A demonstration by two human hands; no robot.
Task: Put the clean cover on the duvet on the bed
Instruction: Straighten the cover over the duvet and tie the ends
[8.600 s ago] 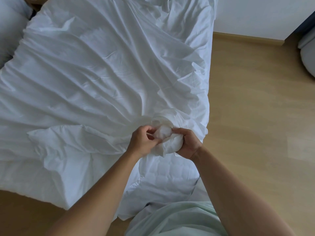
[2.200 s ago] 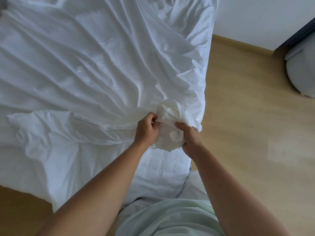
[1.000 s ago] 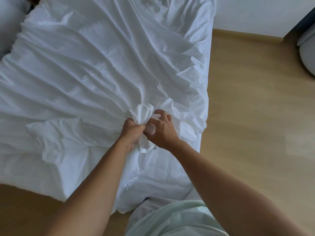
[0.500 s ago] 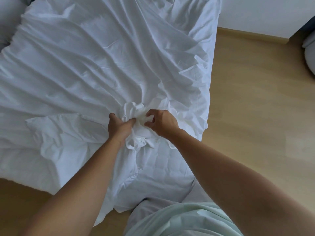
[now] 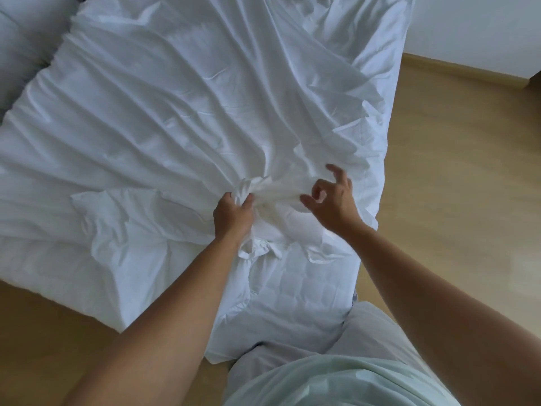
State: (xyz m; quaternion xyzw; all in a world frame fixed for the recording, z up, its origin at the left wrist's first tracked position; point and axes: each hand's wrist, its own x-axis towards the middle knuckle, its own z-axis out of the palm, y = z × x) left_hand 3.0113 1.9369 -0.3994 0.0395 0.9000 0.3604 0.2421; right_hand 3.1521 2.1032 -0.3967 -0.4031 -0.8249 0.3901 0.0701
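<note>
Our left hand [image 5: 232,216] is clenched around a bunched knot of the white duvet cover [image 5: 187,112], pinning it near the foot of the bed. We judge this grip anchors a corner of the duvet inside the cover so the two layers do not slip apart. Our right hand [image 5: 332,200] is released, fingers [image 5: 333,169] spread and curled just above the fabric beside the bunch, touching nothing firmly that we can see; it looks ready either to regrasp or to smooth the cloth toward the bed's right edge.

The cover lies spread across most of the bed, heavily creased, with folds fanning out from the gathered point. Nearer to us, a quilted white layer [image 5: 295,291] shows below the cover's open edge; we take it for the duvet, though it could be a mattress pad, and we cannot tell which. If it is the duvet, this end is not yet enclosed.

A pillow [image 5: 20,45] sits at the far left corner, cut off by the frame. The wooden floor [image 5: 456,200] runs along the right side, meeting a white wall [image 5: 474,33] at a skirting board. Our own pale clothing [image 5: 336,379] blocks the bed's nearest edge, and what the left hand's palm encloses is hidden inside the wad.
</note>
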